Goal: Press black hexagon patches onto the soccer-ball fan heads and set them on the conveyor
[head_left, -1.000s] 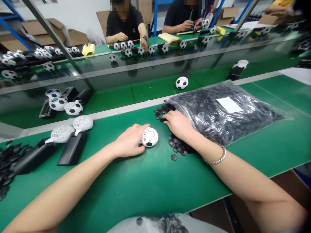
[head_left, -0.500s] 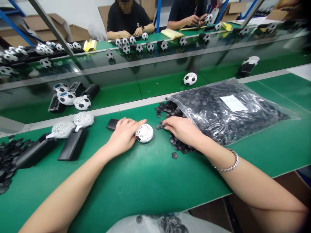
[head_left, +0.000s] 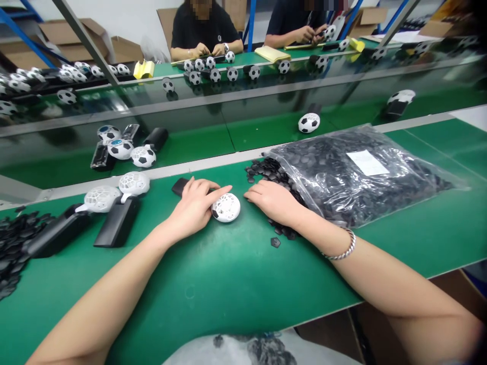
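Note:
My left hand (head_left: 195,203) is closed around a part with a white ball-shaped head (head_left: 227,207) and a black handle (head_left: 179,186); it lies on the green bench. The head has an open lattice and one black patch at its left edge. My right hand (head_left: 272,200) hovers just right of it, fingers pinched together. What the fingertips hold, if anything, is hidden. Beneath and behind that hand spreads a pile of small black pentagon pieces (head_left: 268,167), spilling from a clear plastic bag (head_left: 331,167). One loose pentagon piece (head_left: 275,242) lies nearer to me.
At left, two similar white-headed parts (head_left: 134,183) with black handles lie beside another black pile (head_left: 15,243). Beyond the bench rail, a green conveyor (head_left: 198,144) carries several football-patterned parts (head_left: 143,156). Two people work at the far bench.
My right hand has drawn left from the black pile towards the white head, fingers pinched. My left hand keeps its hold. The part on the conveyor has shifted slightly right.

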### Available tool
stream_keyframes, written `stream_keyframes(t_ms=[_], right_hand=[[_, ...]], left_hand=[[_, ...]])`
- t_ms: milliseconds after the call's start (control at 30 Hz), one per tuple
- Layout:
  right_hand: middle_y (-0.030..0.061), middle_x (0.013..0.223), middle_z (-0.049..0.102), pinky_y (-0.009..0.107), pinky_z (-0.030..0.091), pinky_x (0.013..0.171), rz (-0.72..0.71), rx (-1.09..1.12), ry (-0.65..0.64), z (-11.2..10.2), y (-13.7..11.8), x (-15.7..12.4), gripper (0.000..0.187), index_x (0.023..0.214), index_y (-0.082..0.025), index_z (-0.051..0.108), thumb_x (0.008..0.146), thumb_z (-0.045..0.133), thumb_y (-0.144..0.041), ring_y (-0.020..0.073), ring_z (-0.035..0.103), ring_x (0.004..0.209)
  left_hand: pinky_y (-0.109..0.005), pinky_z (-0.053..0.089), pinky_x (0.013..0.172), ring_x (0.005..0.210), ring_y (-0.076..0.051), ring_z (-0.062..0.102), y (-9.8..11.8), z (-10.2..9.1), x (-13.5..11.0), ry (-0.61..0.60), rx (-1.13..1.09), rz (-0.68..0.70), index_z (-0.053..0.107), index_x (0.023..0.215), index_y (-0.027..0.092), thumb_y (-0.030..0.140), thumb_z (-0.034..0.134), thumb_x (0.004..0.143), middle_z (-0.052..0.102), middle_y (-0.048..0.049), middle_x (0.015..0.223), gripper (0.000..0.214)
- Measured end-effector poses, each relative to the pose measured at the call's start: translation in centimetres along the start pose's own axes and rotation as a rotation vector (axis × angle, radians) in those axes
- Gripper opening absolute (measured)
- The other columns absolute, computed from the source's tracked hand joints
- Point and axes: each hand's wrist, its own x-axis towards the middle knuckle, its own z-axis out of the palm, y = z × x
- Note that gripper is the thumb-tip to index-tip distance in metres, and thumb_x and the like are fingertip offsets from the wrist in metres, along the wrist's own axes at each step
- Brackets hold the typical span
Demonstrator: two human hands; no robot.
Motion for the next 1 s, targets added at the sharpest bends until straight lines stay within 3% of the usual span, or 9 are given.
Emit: stream_keyframes(t_ms=[100,200,300,500,767,1000], right_hand=[[0.0118,0.09,0.065,0.036,0.042,0.076,0.077,0.053,0.065,0.0,-0.1,-0.1,0.022,0.097,-0.011,0.063,0.087,0.043,-0.013,0.0225,0.055,0.084],[0.006,0.089,0.066,0.031,0.045,0.076,0.156,0.423,0.174,-0.9,-1.3,-0.6,0.016,0.093,-0.017,0.062,0.086,0.048,-0.018,0.0178,0.059,0.083],[-0.0002,0.08,0.067,0.025,0.047,0.069,0.162,0.754,0.207,-1.8,-3.0,-0.9,0.006,0.083,-0.02,0.062,0.081,0.057,-0.02,0.0128,0.061,0.073],[0.0037,0.092,0.056,0.035,0.041,0.087,0.13,0.841,0.324,-0.9,-4.7,-0.2,0.002,0.076,-0.021,0.063,0.077,0.062,-0.022,0.0175,0.053,0.095],[0.0039,0.094,0.046,0.033,0.041,0.084,0.247,1.007,0.35,0.3,-5.0,0.3,0.009,0.072,-0.018,0.057,0.074,0.064,-0.022,0.0164,0.048,0.095],[0.0029,0.092,0.043,0.029,0.044,0.073,0.338,1.028,0.291,0.4,-5.5,0.6,0.02,0.074,-0.019,0.048,0.069,0.067,-0.023,0.0147,0.047,0.086]], left_hand=[[-0.054,0.012,0.106,0.115,-0.025,0.038,0.0,-0.2,-0.2,-0.029,-0.041,-0.009,0.034,0.133,0.026,0.004,0.041,0.07,0.051,-0.0064,0.114,0.067],[-0.057,0.005,0.106,0.125,-0.031,0.029,0.0,-0.3,-0.4,-0.112,-0.173,0.008,0.024,0.138,0.023,0.023,0.057,0.07,0.044,-0.0088,0.127,0.075],[-0.059,0.001,0.105,0.127,-0.033,0.025,-0.1,0.0,-0.3,-0.102,-0.224,-0.019,0.028,0.136,0.021,0.046,0.063,0.068,0.044,-0.0105,0.13,0.081],[-0.059,0.001,0.105,0.127,-0.033,0.027,0.1,0.3,-0.1,-0.061,-0.281,-0.052,0.035,0.132,0.021,0.062,0.063,0.062,0.048,-0.0102,0.127,0.086],[-0.057,0.001,0.106,0.126,-0.03,0.03,0.3,0.1,-0.2,-0.047,-0.296,-0.073,0.041,0.129,0.02,0.057,0.057,0.072,0.051,-0.0088,0.125,0.07],[-0.055,0.003,0.106,0.121,-0.028,0.036,0.2,-0.1,0.1,-0.053,-0.345,-0.067,0.047,0.123,0.022,0.049,0.064,0.068,0.055,-0.0071,0.12,0.064]])
